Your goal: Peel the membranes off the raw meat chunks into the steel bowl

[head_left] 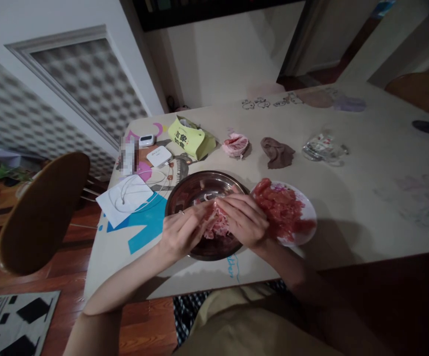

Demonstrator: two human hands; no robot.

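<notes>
L hand (180,232), R hand (247,217) — 2 grips pinching raw meat (217,226) over metal bowl (177,195), prob. for containment; plate (308,211) adj., likely for reach.

On the table (348,198) before me sits a bowl (185,192); in it lies meat (216,230), with my left hand (183,227) and right hand (247,217) on it. Just right of the bowl is a plate (310,236), bearing more meat (283,210). Farther back, left to right, I have a packet (192,139), a small bundle (235,146), a cloth (278,152) and a plastic bag (324,149). Left of the bowl, a cable (121,197) lies across paper (108,205). Beyond the table's left edge stands a chair (44,212).
</notes>
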